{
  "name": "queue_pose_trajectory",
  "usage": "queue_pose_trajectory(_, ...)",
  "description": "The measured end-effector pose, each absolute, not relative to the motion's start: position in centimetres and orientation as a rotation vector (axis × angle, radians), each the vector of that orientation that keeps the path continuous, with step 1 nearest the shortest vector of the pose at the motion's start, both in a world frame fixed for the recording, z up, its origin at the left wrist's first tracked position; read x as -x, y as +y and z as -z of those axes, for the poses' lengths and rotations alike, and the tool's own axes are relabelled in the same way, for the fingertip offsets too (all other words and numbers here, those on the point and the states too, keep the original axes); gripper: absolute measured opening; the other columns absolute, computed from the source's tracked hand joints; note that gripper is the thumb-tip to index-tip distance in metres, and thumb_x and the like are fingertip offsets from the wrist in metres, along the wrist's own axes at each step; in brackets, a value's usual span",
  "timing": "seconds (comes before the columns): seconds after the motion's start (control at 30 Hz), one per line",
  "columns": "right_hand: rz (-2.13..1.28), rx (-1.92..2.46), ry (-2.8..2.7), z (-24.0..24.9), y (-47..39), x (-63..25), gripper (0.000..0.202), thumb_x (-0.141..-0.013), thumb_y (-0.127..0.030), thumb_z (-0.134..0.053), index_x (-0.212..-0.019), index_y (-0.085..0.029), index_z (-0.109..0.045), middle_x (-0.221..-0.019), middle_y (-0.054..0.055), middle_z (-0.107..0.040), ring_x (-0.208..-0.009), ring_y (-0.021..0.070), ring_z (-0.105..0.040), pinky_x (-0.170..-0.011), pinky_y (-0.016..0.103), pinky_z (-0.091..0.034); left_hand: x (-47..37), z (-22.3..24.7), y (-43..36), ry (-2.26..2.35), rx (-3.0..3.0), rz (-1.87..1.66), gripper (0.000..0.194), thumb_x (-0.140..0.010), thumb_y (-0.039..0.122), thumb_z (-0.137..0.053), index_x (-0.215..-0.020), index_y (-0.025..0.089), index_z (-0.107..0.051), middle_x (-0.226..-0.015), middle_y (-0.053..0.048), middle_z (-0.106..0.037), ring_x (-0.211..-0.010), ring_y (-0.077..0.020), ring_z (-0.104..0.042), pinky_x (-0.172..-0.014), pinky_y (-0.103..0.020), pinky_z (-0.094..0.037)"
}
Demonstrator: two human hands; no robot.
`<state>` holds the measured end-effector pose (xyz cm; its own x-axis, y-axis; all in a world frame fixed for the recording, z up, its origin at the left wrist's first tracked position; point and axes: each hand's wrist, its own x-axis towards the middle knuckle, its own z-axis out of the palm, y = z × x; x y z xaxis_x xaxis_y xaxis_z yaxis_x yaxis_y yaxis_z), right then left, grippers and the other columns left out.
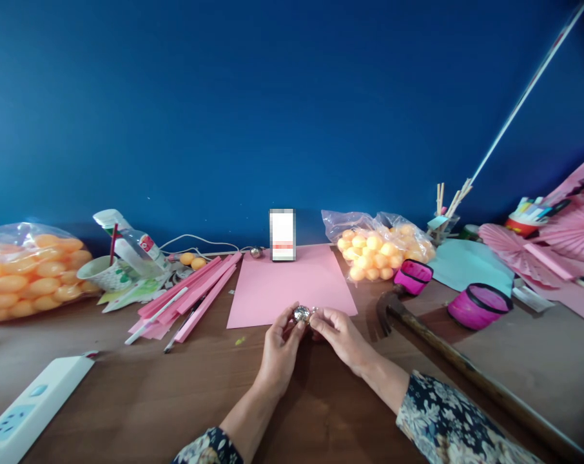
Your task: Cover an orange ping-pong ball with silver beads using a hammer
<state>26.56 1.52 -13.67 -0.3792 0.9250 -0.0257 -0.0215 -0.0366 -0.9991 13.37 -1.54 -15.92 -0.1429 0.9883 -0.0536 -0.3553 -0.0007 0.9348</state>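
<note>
Near the front edge of a pink sheet (292, 283), my left hand (281, 348) holds a small shiny silver ball (301, 314) between thumb and fingers. My right hand (339, 335) is closed in a pinch beside the ball, its fingertips on a small bright piece (314, 310) too small to make out. Both hands are close together above the brown table (176, 399). Another silver ball (256, 252) sits at the back left corner of the pink sheet.
A hammer (447, 348) lies at the right by two magenta containers (479, 306). Bags of orange balls (369, 251) stand right and left. Pink strips (190, 296), a cup (106, 274) and a power strip (35, 406) are at the left. A blurred upright phone (283, 235) stands behind.
</note>
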Motion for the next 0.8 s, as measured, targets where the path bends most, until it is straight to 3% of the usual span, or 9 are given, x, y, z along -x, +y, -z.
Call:
queue_pose_trajectory(0.43,-1.559,0.983,-1.382,14.6,1.7,-26.6,0.04,-0.069,-0.055,-0.059,-0.072,-0.015,-0.059,-0.071,0.002,-0.06,-0.068,0.0154,-0.056,-0.067,0.029,-0.049,-13.5,15.5,-1.6,1.125,-0.9,-1.455,0.043,-0.07,0.027,-0.065,-0.111,0.018,-0.058,-0.108,-0.008,-0.065,-0.101,-0.0227,-0.059,-0.092,-0.036,-0.044)
queue_pose_trajectory(0.8,-1.583,0.968,-1.354,14.9,1.7,-26.6,0.036,-0.071,-0.051,-0.06,-0.071,-0.015,-0.058,-0.069,0.001,-0.057,-0.067,0.0148,-0.055,-0.067,0.029,-0.048,-13.4,15.5,-1.6,1.194,-0.965,-1.419,0.041,-0.073,0.026,-0.063,-0.113,0.019,-0.056,-0.11,-0.009,-0.064,-0.102,-0.0228,-0.059,-0.092,-0.036,-0.044)
